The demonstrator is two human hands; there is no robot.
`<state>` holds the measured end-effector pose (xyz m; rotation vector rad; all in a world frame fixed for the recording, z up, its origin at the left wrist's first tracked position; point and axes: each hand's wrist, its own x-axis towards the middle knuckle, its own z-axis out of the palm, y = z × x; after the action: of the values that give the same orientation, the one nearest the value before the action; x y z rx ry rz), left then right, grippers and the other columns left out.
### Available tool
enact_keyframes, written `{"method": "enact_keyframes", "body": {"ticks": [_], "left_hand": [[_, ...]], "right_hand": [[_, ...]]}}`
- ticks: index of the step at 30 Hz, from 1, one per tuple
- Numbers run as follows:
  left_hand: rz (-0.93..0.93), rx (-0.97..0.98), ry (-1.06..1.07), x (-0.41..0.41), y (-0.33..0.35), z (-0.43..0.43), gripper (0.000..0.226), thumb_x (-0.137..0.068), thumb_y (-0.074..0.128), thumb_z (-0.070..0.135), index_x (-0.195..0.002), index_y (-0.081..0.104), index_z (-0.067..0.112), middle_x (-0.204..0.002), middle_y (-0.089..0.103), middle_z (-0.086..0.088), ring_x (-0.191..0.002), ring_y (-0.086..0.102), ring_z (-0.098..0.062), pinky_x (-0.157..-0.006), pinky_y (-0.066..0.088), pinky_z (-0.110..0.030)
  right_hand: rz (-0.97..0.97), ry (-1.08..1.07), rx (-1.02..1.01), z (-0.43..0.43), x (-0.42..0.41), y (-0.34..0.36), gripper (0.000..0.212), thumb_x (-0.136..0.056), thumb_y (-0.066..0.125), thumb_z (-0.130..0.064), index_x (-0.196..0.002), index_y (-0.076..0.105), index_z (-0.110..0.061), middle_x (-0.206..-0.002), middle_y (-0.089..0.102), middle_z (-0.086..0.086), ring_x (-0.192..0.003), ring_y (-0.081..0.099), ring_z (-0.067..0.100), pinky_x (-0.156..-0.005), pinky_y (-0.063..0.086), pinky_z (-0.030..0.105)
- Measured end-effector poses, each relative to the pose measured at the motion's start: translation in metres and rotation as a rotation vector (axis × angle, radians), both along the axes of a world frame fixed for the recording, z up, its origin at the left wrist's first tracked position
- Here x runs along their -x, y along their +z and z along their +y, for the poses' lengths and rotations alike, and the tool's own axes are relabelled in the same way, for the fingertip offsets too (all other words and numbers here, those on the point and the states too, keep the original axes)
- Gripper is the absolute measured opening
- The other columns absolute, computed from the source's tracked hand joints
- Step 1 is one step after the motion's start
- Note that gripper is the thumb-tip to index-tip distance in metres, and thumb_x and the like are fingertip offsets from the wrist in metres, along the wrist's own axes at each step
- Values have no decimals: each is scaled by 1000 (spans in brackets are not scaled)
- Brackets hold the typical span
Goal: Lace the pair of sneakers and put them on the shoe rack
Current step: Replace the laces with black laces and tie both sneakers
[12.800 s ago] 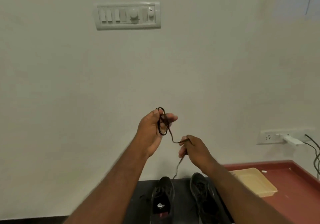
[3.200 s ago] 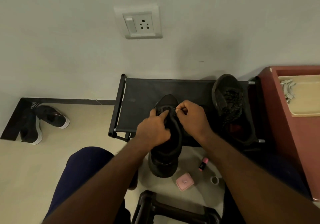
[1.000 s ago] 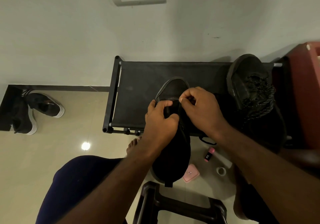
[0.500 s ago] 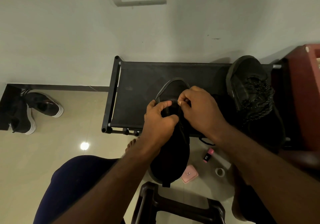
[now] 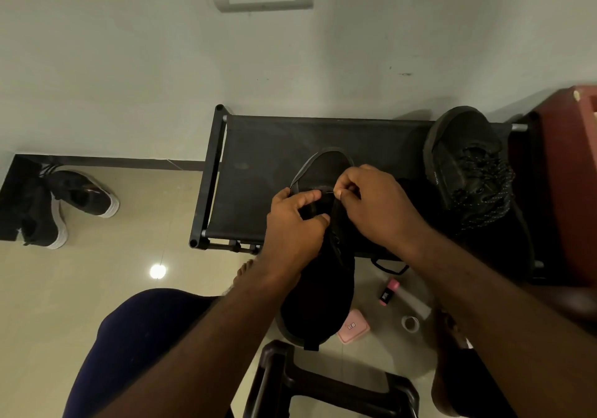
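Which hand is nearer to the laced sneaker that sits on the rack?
Right. The right hand pinches the lace over the held sneaker, just left of the laced sneaker on the shoe rack; the left hand grips the held sneaker's other side, farther left.

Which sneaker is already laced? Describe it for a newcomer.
Find the black fabric-topped shoe rack against the white wall. At its right end, next to the dark red cabinet, sits a black sneaker with speckled laces. Unlike the plain black sneaker that the left hand and right hand grip, its laces are already criss-crossed.
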<state>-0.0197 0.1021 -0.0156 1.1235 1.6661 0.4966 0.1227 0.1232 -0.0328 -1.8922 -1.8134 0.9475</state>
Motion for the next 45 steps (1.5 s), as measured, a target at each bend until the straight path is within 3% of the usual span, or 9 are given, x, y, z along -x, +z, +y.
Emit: {"method": "enact_keyframes", "body": {"ticks": [5,10,15,26,31,35,39,42,45], "left_hand": [[-43,18,42,-2,-1,0,48,-90,63,0,-133,60,21,-159,22,3,-140,34,-16,-60,38,1],[-96,43,44,-1,1,1,48,-91,58,-5,-132,61,19,-159,20,4,-115,40,-1,-53,42,1],[-134,53,94,-3,2,1,46,-92,58,0,-133,60,20,-160,20,2,-133,37,-12,-67,40,-2],[-232,87,217,-4,3,4,44,-90,61,1,-130,63,17,-159,26,0,-122,38,-3,-83,41,-7],[-223,123,261,-6,3,3,45,-91,58,-2,-134,60,13,-163,19,-3,-137,35,-12,-58,36,7],[-158,74,198,-7,1,0,44,-91,59,-2,-130,64,19,-164,14,-2,-140,32,-13,-85,41,-5],[-89,39,96,-6,3,-2,43,-90,57,-4,-127,65,19,-164,13,1,-118,37,3,-75,43,-4],[-72,24,78,-4,1,-2,42,-90,57,-4,-124,67,18,-163,15,1,-138,31,-11,-101,47,-24],[-90,40,82,-4,3,-2,39,-90,57,-4,-121,67,19,-162,15,2,-141,31,-15,-104,46,-28]], "right_hand": [[96,-90,47,2,1,-4,14,-96,61,-15,-85,66,-23,-89,62,-9,-80,57,3,-67,40,18],[-106,-5,-1,-2,4,6,13,-94,61,-14,-86,65,-23,-94,56,-7,-80,57,10,-67,44,24],[-96,1,26,-1,3,11,10,-96,60,-16,-89,66,-21,-94,57,-5,-81,58,10,-68,43,22],[-83,-10,41,1,3,14,11,-96,60,-18,-87,67,-21,-85,63,-7,-76,60,7,-66,47,20],[46,-45,37,2,4,3,13,-96,61,-18,-85,67,-22,-82,60,-13,-76,58,2,-64,41,16],[184,-86,82,3,0,0,11,-96,62,-18,-88,69,-21,-84,67,-10,-80,62,3,-68,45,17],[49,-23,26,2,3,3,12,-96,62,-17,-86,67,-22,-86,60,-12,-77,58,3,-64,39,12],[2,-26,-7,1,7,3,11,-95,63,-16,-87,67,-21,-90,58,-9,-78,56,4,-64,37,11],[200,-140,54,2,7,0,10,-92,67,-14,-85,70,-19,-86,64,-8,-76,59,4,-65,42,15]]}}
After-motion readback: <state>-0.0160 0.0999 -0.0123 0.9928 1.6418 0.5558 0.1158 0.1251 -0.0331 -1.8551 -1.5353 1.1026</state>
